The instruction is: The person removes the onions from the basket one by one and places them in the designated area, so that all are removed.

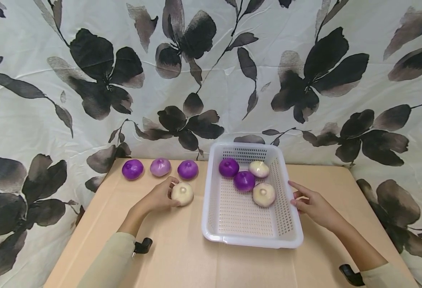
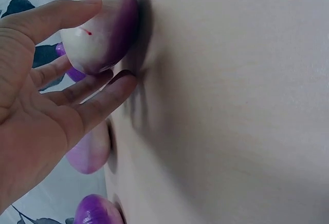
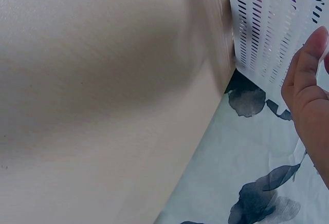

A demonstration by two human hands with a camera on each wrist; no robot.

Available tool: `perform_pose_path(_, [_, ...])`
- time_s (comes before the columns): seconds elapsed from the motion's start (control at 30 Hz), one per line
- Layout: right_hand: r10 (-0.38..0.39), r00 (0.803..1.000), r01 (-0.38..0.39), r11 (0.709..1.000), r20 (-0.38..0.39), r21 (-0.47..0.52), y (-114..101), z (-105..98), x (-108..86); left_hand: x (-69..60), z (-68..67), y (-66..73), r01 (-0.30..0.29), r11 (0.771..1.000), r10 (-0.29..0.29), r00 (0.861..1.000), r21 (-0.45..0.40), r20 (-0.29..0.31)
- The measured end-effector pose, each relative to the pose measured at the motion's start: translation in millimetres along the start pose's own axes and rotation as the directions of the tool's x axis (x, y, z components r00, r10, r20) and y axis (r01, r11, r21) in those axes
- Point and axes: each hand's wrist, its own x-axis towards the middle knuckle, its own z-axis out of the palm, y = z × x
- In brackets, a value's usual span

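Observation:
My left hand [image 1: 158,197] holds a white-topped turnip [image 1: 183,194] from its left side, thumb and fingers about it. Seen in the left wrist view, this turnip [image 2: 103,34] is pale on one side and purple toward the table. My right hand [image 1: 315,206] pinches the right rim of a white perforated plastic basket [image 1: 206,212]. Inside the basket, toward the back, lie two purple turnips [image 1: 244,181] and two white-topped ones [image 1: 263,195]. Part of the right hand falls outside the right wrist view.
Behind my left hand, a row of three purple turnips stands along the table's back edge: left [image 1: 133,169], middle [image 1: 160,167] and right [image 1: 187,169]. A floral cloth [image 1: 254,80] hangs behind the tan table [image 1: 182,256].

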Motion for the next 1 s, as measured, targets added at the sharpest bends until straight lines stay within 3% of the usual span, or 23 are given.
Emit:
perform_pose_path(0.57, [-0.021,1.0,0.021,1.0,0.007,0.001,1,0,0.0,0.7,-0.8,-0.6,-0.004,0.999,0.004,1.0,0.032,-0.006])
perform_pose_path(0.8, [-0.005,1.0,0.005,1.0,0.002,-0.018,0,-2,-0.1,-2.7,-5.5,7.5,0.007,1.0,-0.006,1.0,0.018,-0.018])
perform_pose_path(1.0, [-0.009,1.0,0.009,1.0,0.005,-0.009,-1,-2,0.1,-7.8,-17.2,23.3,0.001,0.998,0.001,0.999,0.068,-0.036])
